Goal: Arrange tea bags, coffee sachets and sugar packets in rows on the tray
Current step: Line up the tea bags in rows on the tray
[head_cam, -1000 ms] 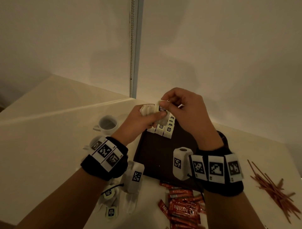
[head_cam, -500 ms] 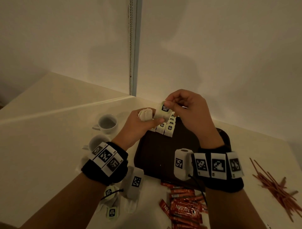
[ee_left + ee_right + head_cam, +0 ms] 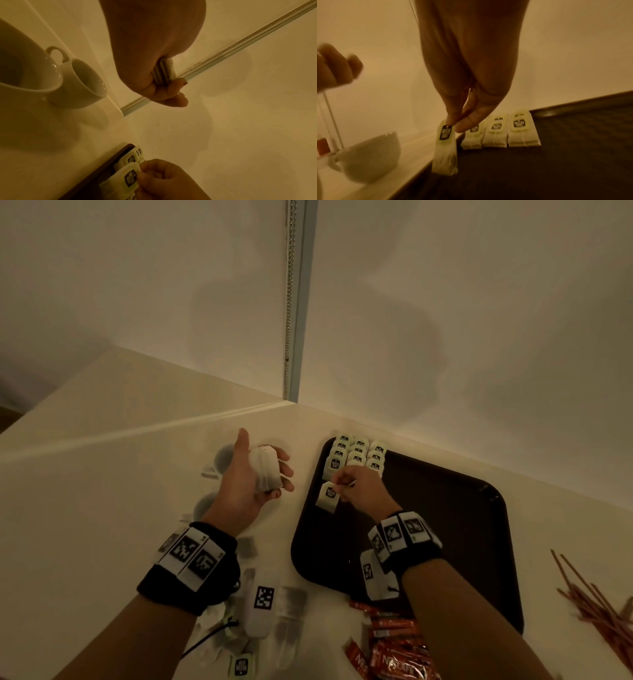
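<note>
Right hand (image 3: 359, 487): pinches one pale paper tea bag (image 3: 328, 496) by its tag, now lowered to the dark brown rectangular tray (image 3: 462, 535), below the rows. Left hand (image 3: 251, 474), moved aside: fingers curled around spare tea bags (image 3: 265, 472).
</note>
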Demonstrator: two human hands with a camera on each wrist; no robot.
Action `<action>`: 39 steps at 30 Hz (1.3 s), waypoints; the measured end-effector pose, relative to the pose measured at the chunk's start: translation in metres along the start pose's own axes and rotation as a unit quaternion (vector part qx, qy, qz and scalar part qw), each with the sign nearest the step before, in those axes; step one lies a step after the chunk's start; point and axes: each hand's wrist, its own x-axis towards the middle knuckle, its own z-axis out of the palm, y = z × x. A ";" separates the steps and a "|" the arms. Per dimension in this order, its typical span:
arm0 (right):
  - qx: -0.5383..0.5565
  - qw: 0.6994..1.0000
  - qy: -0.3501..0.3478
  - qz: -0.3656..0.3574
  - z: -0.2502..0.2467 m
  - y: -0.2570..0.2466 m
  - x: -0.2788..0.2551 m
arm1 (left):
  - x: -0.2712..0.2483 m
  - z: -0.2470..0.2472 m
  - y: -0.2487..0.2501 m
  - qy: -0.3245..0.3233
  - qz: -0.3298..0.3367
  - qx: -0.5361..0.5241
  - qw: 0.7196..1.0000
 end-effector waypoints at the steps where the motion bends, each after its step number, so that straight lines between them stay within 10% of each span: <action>1: -0.017 1.000 0.012 0.003 0.003 0.004 0.008 | 0.001 -0.001 0.000 0.005 0.001 0.002 1.000; 17: -0.032 0.991 0.129 -0.025 0.001 -0.005 0.047 | 0.013 0.001 -0.010 0.051 -0.008 0.033 0.998; 24: 0.063 0.968 -0.033 -0.242 -0.011 -0.087 -0.008 | 0.011 0.018 -0.009 0.005 -0.003 0.095 0.996; 39: 0.011 0.955 -0.069 -0.288 -0.059 -0.096 -0.014 | 0.000 0.019 -0.002 -0.137 -0.028 0.009 0.990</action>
